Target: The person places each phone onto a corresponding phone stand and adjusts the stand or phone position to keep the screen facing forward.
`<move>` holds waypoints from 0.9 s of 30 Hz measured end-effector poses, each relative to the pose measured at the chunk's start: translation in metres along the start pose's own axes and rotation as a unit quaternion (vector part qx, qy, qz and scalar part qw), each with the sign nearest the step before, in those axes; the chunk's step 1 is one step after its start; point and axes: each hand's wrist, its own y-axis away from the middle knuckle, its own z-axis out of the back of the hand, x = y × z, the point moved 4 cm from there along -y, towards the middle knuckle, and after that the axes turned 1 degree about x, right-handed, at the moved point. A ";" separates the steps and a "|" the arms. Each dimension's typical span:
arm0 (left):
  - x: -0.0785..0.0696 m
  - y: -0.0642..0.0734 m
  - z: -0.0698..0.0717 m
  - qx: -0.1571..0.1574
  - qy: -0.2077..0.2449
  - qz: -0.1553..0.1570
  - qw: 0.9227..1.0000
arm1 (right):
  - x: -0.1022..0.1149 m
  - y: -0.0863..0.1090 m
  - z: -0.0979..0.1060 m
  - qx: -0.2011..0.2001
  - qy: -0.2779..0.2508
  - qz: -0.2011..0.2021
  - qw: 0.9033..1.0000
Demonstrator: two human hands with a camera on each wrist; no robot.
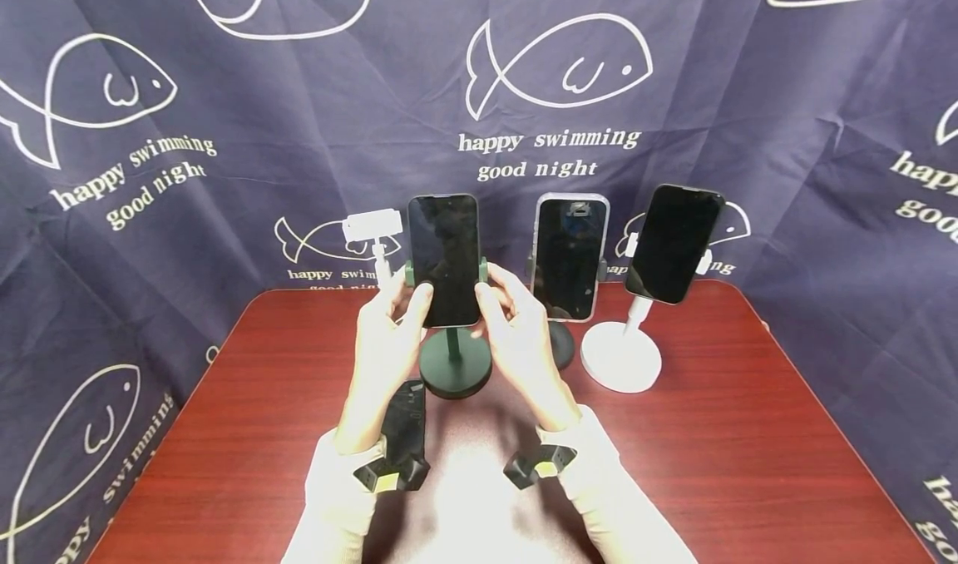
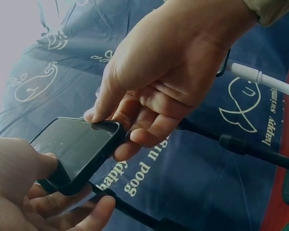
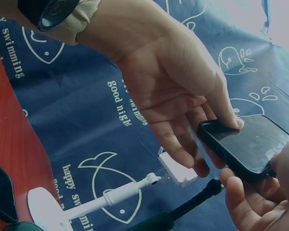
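A black smartphone [image 1: 445,256] stands upright between the green clamp arms [image 1: 483,270] of a stand with a round dark green base [image 1: 455,368]. My left hand [image 1: 383,339] pinches its lower left part, thumb on the screen and fingers behind. On the lower right, my right hand [image 1: 520,339] grips it the same way. The left wrist view shows the phone [image 2: 82,149] between my right hand [image 2: 168,62] and the left hand [image 2: 14,187] at the edge. Across the right wrist view, my left hand [image 3: 168,72] has its thumb on the phone [image 3: 253,144].
Left of the green stand is a white stand with a bare clamp [image 1: 372,225]. To the right stand a phone in a pale case [image 1: 570,256] on a dark stand and a black phone [image 1: 674,244] on a white stand [image 1: 621,358]. Another phone [image 1: 404,423] lies beside my left wrist.
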 end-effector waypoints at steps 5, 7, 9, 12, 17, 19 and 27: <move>0.002 0.000 -0.004 -0.003 0.012 0.003 1.000 | 0.000 -0.001 0.004 -0.004 0.009 0.006 1.000; 0.002 0.000 -0.006 0.000 0.010 0.001 1.000 | -0.001 -0.002 0.006 -0.008 0.013 0.009 1.000; 0.003 0.000 -0.007 -0.002 -0.001 -0.001 1.000 | 0.001 -0.002 0.007 -0.009 0.010 0.013 1.000; 0.004 0.000 -0.007 -0.012 -0.018 -0.005 1.000 | 0.002 -0.003 0.007 -0.005 0.011 0.016 1.000; 0.005 -0.002 -0.008 -0.032 -0.021 -0.016 0.999 | 0.002 -0.004 0.007 -0.006 0.020 0.016 1.000; 0.006 -0.002 -0.010 -0.029 -0.006 -0.020 0.999 | 0.002 -0.004 0.007 -0.014 0.022 0.013 1.000; 0.011 -0.001 -0.012 -0.029 0.018 -0.008 0.999 | -0.001 -0.003 0.008 -0.009 0.031 0.014 0.999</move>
